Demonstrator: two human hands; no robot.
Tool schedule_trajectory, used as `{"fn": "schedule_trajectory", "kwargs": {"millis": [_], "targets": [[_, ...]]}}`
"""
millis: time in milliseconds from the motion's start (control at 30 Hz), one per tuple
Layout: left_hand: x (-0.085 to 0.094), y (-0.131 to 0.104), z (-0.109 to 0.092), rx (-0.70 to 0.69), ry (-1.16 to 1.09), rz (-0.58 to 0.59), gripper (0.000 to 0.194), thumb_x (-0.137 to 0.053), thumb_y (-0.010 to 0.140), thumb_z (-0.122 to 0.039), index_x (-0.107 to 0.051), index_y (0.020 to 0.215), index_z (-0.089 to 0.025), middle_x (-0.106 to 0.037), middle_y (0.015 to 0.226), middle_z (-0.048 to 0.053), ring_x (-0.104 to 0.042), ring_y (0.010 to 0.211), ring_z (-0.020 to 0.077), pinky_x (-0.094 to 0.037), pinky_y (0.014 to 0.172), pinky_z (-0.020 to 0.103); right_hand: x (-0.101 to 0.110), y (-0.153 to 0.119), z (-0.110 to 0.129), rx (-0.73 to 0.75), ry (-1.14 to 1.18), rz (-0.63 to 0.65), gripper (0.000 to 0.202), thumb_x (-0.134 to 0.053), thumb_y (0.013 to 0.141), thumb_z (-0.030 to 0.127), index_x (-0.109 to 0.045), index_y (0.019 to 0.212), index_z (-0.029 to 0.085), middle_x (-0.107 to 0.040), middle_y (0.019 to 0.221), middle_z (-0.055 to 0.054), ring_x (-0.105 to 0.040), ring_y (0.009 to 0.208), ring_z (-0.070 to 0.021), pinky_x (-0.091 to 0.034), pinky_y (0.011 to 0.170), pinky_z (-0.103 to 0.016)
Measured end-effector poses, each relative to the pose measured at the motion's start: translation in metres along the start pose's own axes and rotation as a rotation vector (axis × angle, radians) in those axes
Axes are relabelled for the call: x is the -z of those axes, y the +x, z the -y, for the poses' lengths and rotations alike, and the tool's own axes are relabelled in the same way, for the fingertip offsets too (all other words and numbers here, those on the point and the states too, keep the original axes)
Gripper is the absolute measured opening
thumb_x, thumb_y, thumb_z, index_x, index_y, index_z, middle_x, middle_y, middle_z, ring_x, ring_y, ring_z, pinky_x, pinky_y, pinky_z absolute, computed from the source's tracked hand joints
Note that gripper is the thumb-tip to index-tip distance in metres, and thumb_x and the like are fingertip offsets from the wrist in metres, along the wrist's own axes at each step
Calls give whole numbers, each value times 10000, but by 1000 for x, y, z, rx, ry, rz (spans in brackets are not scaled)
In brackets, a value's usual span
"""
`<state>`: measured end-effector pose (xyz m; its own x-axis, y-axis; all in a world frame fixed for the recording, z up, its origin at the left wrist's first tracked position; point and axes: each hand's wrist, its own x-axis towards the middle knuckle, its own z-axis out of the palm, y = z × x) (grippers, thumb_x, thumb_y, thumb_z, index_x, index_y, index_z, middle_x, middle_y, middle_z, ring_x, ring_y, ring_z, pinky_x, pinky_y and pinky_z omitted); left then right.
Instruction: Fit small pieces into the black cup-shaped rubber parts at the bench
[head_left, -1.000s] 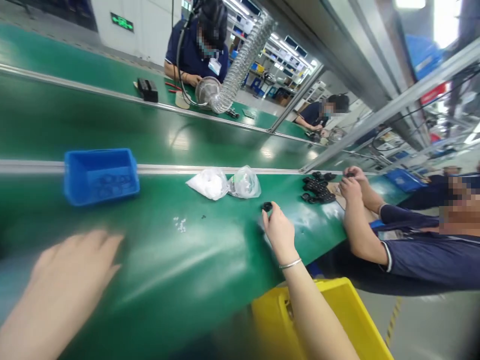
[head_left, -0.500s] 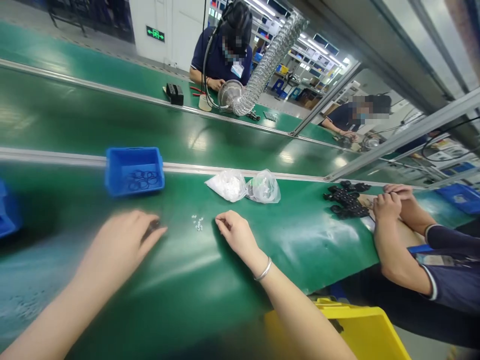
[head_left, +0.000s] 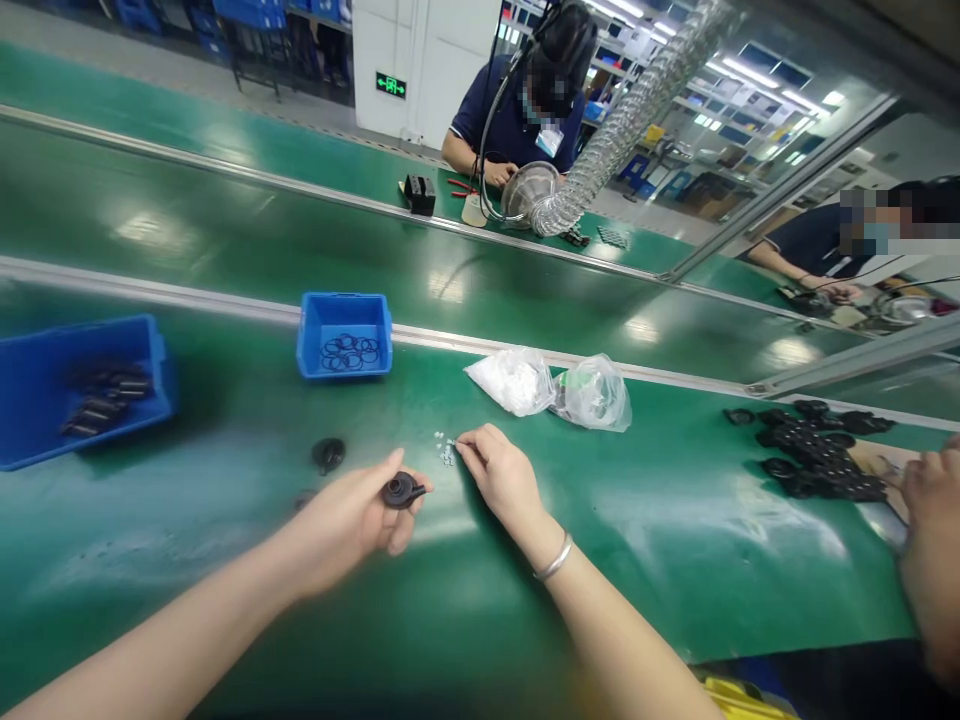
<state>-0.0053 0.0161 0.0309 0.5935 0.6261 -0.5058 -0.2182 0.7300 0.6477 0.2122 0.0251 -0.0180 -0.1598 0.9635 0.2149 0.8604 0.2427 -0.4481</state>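
Note:
My left hand (head_left: 367, 515) is closed around a round black plastic part (head_left: 401, 490) with a short side spout, its ringed face turned up. Fingertips pinched together, my right hand (head_left: 499, 478) touches the right edge of a little cluster of small white pieces (head_left: 447, 450) on the green bench. Whatever is between those fingertips is too small to make out. Beyond my left wrist lies a black round cap-like part (head_left: 328, 455). Another dark piece (head_left: 304, 498) is partly hidden by the wrist.
A blue bin (head_left: 345, 365) holds black rings; a larger blue bin (head_left: 161, 380) at left holds black parts. Two clear plastic bags (head_left: 514, 380) lie near the rail. Black parts (head_left: 817, 450) are heaped at right beside a co-worker's hand (head_left: 934, 500). Another person (head_left: 480, 125) works opposite.
My left hand has moved right toward the white pieces and turned, showing the black part in it. The right hand stays pinched, now at the pieces. The view has swung left.

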Motion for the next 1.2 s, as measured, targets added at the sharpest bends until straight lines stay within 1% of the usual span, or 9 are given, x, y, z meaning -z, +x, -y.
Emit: {"fn": "schedule_trajectory", "kwargs": {"millis": [167,333,467,567,700,767,900,1033,1200], "targets": [[1,3,4,20,-41,-25,383,-467,921,-448,-617,984,-100,-557,794,45,-545,568,121,-435,581,276,-2,-1,-1,1,58,-3,128,-491,945,232,-614,920,207,-618,878,-35,-598,798,-166,-451,716,-252],[1,2,3,-6,-17,-37,250,-575,883,-345,-630,972,-118,-574,933,74,-598,770,170,-476,699,305,1,1,1,-30,179,-33,138,-516,920,230,-637,861,199,-617,822,-30,-574,761,-159,-431,698,-259],[5,1,4,-55,145,-27,247,-670,821,-310,-638,990,-133,-461,698,-26,-410,575,68,-320,532,209,17,-4,12,-184,435,-14,168,-576,882,298,-663,785,193,-585,708,3,-500,591,-117,-401,580,-241],[5,1,5,-110,242,-31,301,-664,818,-330,-604,1065,-168,-402,721,-50,-296,531,52,-240,504,224,29,-15,21,-336,654,42,217,-609,855,380,-664,788,182,-538,644,24,-429,492,-84,-350,474,-220],[1,-3,6,-114,356,-23,299,-546,887,-358,-518,1149,-218,-508,869,-4,-498,728,123,-388,686,278,28,-31,21,-468,792,58,263,-643,817,436,-658,789,175,-456,549,51,-360,433,-70,-287,405,-207],[-1,-4,8,-94,377,-7,254,-520,889,-330,-501,1115,-216,-540,911,14,-545,834,162,-404,788,321,24,-36,19,-516,826,49,280,-652,804,454,-653,790,174,-436,524,58,-345,420,-68,-271,390,-202],[0,-3,12,-102,494,-37,240,-536,837,-241,-479,1070,-229,-512,782,-41,-494,667,131,-381,739,324,17,-39,15,-548,836,49,296,-658,796,467,-649,792,171,-434,508,59,-353,408,-68,-268,378,-196],[4,0,14,-106,554,-41,188,-560,849,-304,-493,998,-211,-549,703,-41,-518,689,149,-380,742,328,15,-38,15,-515,814,50,294,-647,808,464,-647,792,170,-452,525,53,-373,401,-67,-285,373,-192],[6,5,11,-101,477,-48,423,-637,820,-370,-530,1185,-183,-574,678,-29,-539,628,138,-423,670,309,13,-37,14,-506,794,83,270,-615,842,440,-631,802,173,-452,501,64,-393,371,-65,-302,379,-191]]}}
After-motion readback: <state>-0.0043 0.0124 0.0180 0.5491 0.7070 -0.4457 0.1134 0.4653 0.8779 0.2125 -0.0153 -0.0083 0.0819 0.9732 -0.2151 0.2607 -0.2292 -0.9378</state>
